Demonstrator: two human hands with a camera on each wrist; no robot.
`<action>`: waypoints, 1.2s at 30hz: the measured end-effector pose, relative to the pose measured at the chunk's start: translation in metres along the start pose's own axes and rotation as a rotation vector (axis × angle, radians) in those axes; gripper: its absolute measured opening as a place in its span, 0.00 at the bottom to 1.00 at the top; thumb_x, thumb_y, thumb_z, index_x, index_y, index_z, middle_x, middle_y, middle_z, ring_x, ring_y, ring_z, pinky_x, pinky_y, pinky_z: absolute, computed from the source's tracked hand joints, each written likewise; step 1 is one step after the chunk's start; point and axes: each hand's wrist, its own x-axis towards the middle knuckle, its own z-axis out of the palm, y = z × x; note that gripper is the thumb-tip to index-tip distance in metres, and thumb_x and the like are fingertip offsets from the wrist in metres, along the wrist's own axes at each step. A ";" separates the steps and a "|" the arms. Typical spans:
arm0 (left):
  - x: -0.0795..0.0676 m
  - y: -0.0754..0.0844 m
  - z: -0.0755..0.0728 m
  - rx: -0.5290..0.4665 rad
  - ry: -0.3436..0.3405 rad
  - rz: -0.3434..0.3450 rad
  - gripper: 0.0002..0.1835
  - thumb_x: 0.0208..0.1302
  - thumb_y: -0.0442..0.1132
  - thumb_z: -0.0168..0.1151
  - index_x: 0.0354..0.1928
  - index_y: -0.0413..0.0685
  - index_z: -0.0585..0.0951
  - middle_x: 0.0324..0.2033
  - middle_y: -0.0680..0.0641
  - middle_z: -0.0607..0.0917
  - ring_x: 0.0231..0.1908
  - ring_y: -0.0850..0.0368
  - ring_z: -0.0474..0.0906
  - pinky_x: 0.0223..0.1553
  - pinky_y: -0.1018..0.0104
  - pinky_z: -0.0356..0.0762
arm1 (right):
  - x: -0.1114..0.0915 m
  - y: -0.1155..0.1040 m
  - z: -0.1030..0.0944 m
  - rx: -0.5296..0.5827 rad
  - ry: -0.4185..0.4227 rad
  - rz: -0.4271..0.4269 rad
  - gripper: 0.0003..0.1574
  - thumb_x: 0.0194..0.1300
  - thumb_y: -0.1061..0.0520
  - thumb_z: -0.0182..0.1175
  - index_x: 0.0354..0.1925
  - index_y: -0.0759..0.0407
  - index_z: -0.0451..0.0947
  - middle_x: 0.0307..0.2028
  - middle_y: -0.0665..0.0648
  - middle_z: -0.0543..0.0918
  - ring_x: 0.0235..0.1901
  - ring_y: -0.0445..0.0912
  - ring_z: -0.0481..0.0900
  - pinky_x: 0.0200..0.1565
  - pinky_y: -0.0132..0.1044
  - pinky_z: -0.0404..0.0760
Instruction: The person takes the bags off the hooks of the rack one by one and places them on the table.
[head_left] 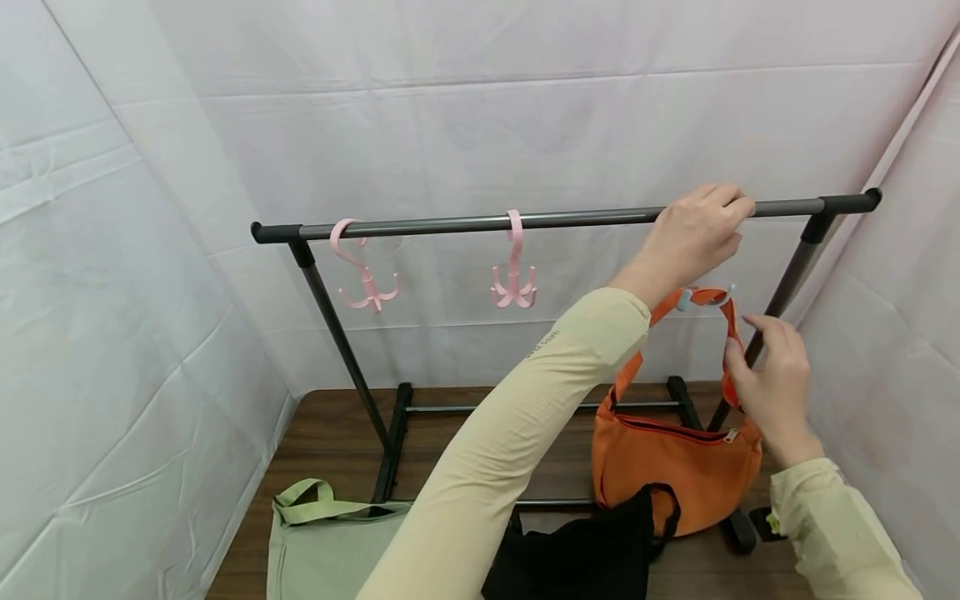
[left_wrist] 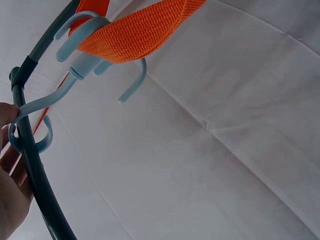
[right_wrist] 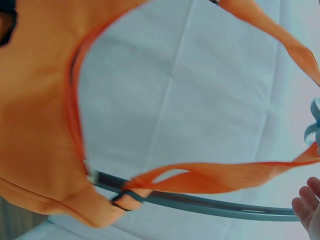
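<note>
In the head view, the orange bag (head_left: 678,475) is below the rail (head_left: 600,218); the right grip (head_left: 776,379) is relaxed beside its strap (head_left: 628,375). Left wrist: the left grip (left_wrist: 11,202) pinches the blue hook (left_wrist: 86,64) at the rail. Right wrist: fingertips (right_wrist: 309,202) near the strap.

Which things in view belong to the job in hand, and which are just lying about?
In the job:
orange bag, its strap over a blue hook
blue hook, held by left hand
rail, carrying that hook

Seemingly idle for now:
green bag
black bag
left pink hook
middle pink hook
</note>
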 end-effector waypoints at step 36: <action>0.001 -0.002 -0.005 -0.014 -0.076 0.018 0.15 0.66 0.42 0.47 0.53 0.52 0.75 0.53 0.55 0.74 0.54 0.62 0.69 0.51 0.80 0.66 | 0.058 -0.004 0.000 -0.034 0.002 -0.041 0.07 0.55 0.71 0.53 0.31 0.73 0.78 0.27 0.67 0.79 0.27 0.52 0.76 0.34 0.10 0.59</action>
